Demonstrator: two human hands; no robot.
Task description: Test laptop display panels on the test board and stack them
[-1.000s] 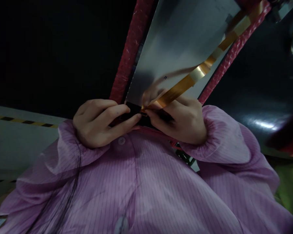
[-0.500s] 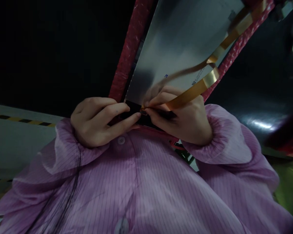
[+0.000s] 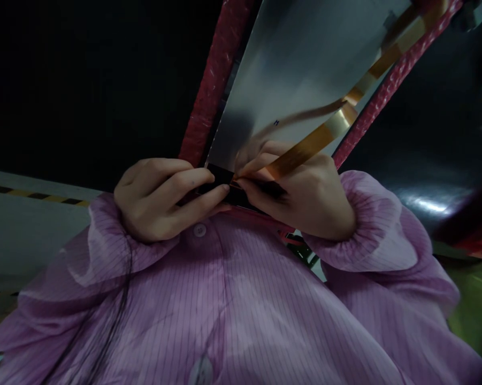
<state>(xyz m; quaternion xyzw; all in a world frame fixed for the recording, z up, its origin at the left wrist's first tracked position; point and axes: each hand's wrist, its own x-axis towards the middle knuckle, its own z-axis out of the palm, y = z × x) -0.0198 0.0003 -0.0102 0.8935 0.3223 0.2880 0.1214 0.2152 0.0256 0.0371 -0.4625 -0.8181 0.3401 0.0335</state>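
A flat panel with a shiny metal back and a black border lies in front of my body, framed by red bubble wrap. My left hand grips its near left corner, fingertips on the black border and thumb at the edge. With thumb and forefinger, my right hand pinches the end of a gold-coloured tape-like strip against that border. From there the strip runs over the back of the hand and up to the right. The pinched tip is small and mostly hidden by my fingers. Both hands' fingertips almost meet.
Red bubble wrap borders the panel on the left and right. A dark surface extends on both sides. Yellow-and-black floor tape runs at the left. A blurred dark red object is at the right.
The strip's loop has shifted slightly up and left beside my right hand. My left fingertip has drawn back a little; both hands keep nearly the same place at the panel's edge.
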